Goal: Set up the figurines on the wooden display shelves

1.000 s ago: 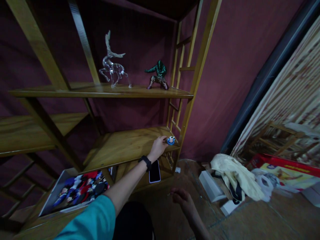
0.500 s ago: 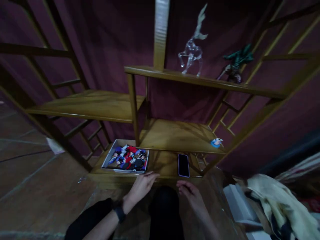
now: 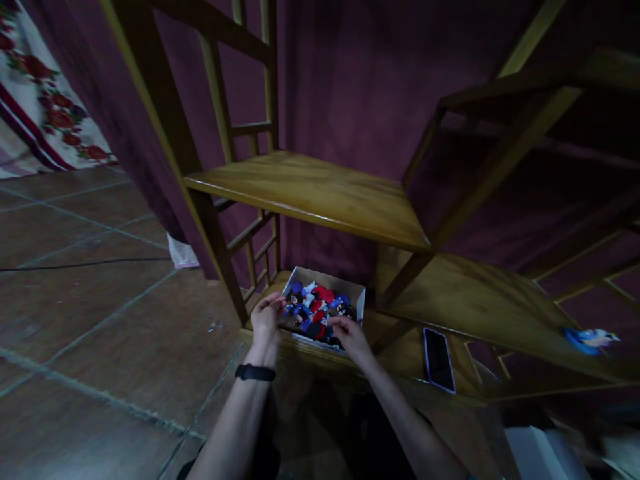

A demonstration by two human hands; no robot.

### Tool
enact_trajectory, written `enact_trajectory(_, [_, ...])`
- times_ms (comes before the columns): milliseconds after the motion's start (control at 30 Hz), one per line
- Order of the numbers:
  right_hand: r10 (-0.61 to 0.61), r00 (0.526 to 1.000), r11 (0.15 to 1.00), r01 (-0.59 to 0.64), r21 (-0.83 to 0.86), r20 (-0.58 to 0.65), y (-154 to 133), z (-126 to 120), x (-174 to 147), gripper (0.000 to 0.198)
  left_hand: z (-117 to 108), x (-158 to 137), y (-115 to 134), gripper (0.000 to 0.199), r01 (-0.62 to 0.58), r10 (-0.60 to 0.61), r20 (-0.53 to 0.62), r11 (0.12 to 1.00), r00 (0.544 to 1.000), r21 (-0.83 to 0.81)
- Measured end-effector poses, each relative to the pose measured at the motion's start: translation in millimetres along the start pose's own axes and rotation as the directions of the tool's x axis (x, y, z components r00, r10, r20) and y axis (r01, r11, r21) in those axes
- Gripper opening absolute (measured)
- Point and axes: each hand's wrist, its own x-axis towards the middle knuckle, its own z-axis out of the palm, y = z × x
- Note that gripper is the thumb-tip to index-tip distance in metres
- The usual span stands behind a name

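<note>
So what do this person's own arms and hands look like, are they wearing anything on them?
These are ordinary human arms. The left hand and right hand are both without gloves, and the forearms are uncovered. A black strap, possibly a watch, circles the left wrist; the right wrist shows none. Any rings would be too small to make out.

Likely a room in a home
Wooden shelf unit with a blue figurine at its right; tiled floor and flowered cloth to its left, maroon wall behind.
</note>
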Motion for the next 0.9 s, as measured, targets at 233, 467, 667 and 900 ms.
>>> enact_trajectory(233, [-0.202, 0.975, 0.891, 0.221, -0.397, 0.090, -6.1, 42.8, 71.5, 0.035, -8.1, 24.9, 30.4, 0.023, 0.143, -0.138, 0.037, 0.961, 0.990, -0.236])
enact_trajectory(467, [-0.187, 0.919, 0.595, 0.387, -0.705, 0.346, -4.0, 74.8, 91.6, 0.046, -12.4, 30.1, 37.6, 0.023, 0.219, -0.200, 0.098, 0.942, 0.975, -0.255])
enact_trajectory(667, [-0.142, 0.967, 0.472, 0.256, -0.844, 0.213, 0.5, 36.7, 89.8, 0.034, -11.7, 31.1, 34.7, 0.019, 0.221, -0.196, 0.118, 0.941, 0.973, -0.257])
enact_trajectory(900, [-0.217, 0.927, 0.440, 0.373, -0.817, 0.307, -9.2, 36.4, 82.6, 0.033, -10.0, 32.6, 30.3, 0.018, 0.245, -0.216, 0.135, 0.935, 0.967, -0.258])
